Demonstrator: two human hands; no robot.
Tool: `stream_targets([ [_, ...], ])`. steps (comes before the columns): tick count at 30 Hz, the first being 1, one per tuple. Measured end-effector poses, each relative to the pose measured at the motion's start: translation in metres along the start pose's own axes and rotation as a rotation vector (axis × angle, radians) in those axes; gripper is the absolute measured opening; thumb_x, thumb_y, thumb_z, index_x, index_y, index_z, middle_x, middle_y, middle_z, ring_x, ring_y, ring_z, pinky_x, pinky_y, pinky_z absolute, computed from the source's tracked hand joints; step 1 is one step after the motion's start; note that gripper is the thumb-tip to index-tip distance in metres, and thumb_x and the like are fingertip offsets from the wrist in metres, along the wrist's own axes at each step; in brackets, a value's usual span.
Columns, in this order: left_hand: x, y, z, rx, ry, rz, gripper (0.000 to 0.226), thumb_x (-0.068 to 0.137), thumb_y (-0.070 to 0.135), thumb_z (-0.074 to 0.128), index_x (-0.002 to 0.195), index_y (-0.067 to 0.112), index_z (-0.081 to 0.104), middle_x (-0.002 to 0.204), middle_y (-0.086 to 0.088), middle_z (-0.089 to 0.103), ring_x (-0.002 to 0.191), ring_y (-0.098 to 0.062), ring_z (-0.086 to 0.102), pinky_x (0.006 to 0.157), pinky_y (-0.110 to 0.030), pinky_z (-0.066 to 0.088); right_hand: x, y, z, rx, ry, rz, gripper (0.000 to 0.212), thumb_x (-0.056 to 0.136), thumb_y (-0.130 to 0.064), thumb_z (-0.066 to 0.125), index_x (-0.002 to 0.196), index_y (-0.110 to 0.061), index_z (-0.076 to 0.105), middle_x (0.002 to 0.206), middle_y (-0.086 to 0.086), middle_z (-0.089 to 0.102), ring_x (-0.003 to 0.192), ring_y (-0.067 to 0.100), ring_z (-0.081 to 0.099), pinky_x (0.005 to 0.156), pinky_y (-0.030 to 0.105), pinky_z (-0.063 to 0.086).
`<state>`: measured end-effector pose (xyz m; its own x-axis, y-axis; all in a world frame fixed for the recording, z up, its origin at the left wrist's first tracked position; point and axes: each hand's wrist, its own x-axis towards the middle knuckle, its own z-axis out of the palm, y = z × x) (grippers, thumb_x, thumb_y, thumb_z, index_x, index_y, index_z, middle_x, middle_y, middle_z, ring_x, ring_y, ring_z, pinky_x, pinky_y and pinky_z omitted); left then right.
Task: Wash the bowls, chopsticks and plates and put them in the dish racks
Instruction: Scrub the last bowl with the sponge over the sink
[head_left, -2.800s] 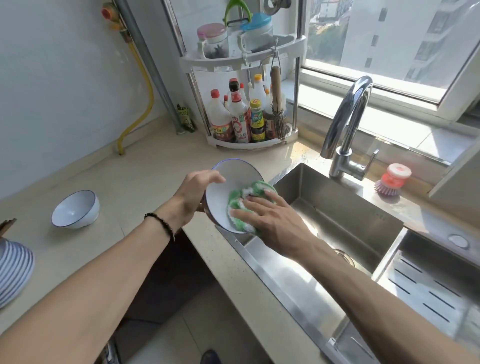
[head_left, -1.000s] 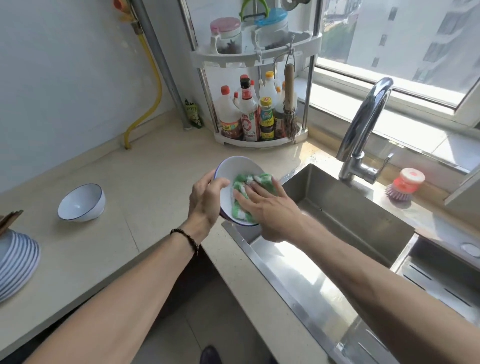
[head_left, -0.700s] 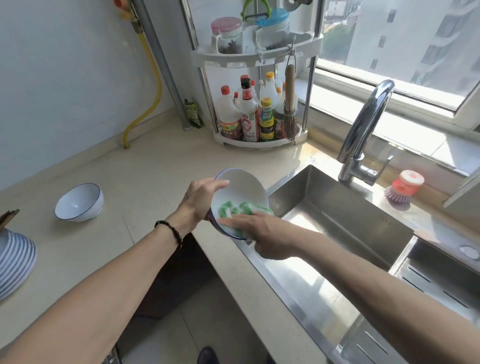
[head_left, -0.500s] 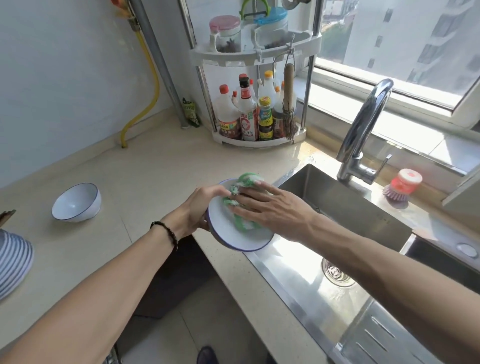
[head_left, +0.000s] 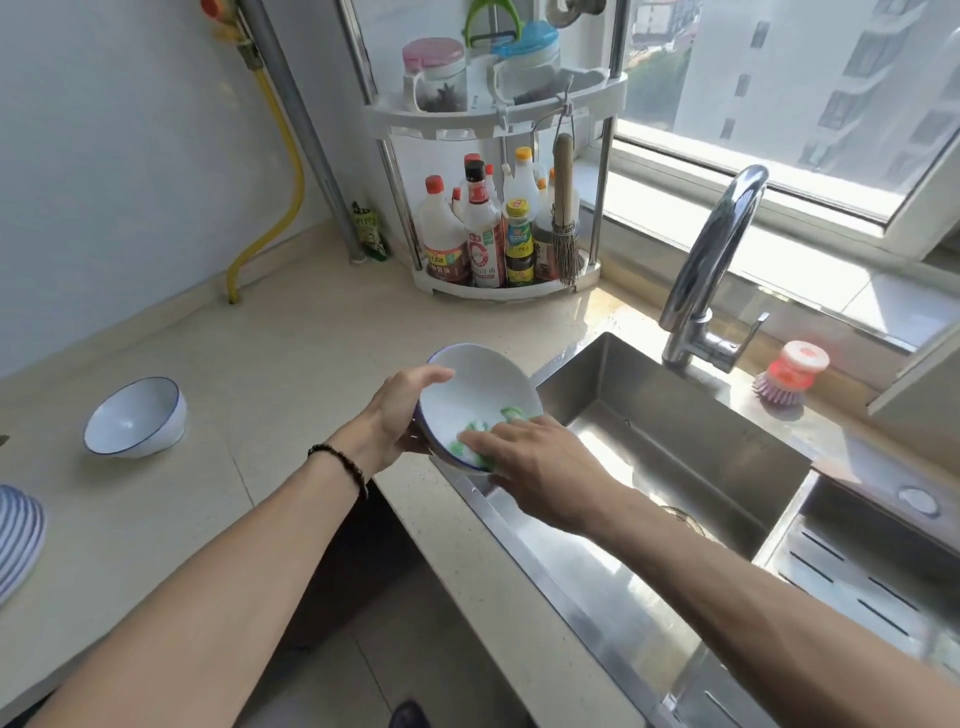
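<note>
Beige stone counter, running from the left wall to the sink and wrapping the corner under the window. Steel sink, sunk in the counter at right, basin in sun, a slotted steel tray at its right end. Chrome tap, arched, standing at the sink's far rim. White corner rack, two tiers, on the counter in the far corner: bottles with red and yellow caps and a hanging brush below, lidded jars above. Yellow hose, down the left wall to the counter. Stack of striped plates, at the left edge, partly cut off. Bowl, white with blue rim, held tilted over the near left corner of the sink, opening facing the person. Second bowl, same pattern, lying tipped on the counter well to the left. Left hand, beaded bracelet at the wrist, gripping the bowl's left rim, thumb over the edge, fingers curled behind. Right hand, fingers fairly straight and close together, pressing a green sponge against the lower inside of the bowl. Red-topped dish brush, on the ledge right of the tap.
</note>
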<state>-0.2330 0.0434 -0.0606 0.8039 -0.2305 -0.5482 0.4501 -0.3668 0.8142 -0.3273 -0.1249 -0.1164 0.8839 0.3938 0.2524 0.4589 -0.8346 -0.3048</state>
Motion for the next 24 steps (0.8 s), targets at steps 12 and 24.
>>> stream_targets([
  [12,0.003,-0.023,0.017,1.577,-0.063,0.913,0.017,0.09,0.033,0.067,0.101,0.023,0.076,0.112,0.0,0.071,0.129,-0.02,0.055,0.117,-0.039,-0.022,-0.012,0.039,-0.023,-0.14,0.059,-0.14,0.024,0.083,-0.007,0.075,0.102,-0.016,0.064,0.081,0.003,0.06,0.073,0.027,0.055,0.067,0.046,0.055],
  [24,-0.009,-0.006,0.038,0.311,-0.221,0.314,0.017,0.085,0.015,0.079,0.098,0.004,0.076,0.094,-0.015,0.076,0.081,-0.021,0.071,0.073,-0.033,0.056,-0.015,0.0,-0.023,1.099,0.205,0.542,0.065,0.099,-0.043,0.053,0.157,-0.027,0.029,0.159,-0.008,0.028,0.137,0.01,0.041,0.108,0.029,0.044],
])
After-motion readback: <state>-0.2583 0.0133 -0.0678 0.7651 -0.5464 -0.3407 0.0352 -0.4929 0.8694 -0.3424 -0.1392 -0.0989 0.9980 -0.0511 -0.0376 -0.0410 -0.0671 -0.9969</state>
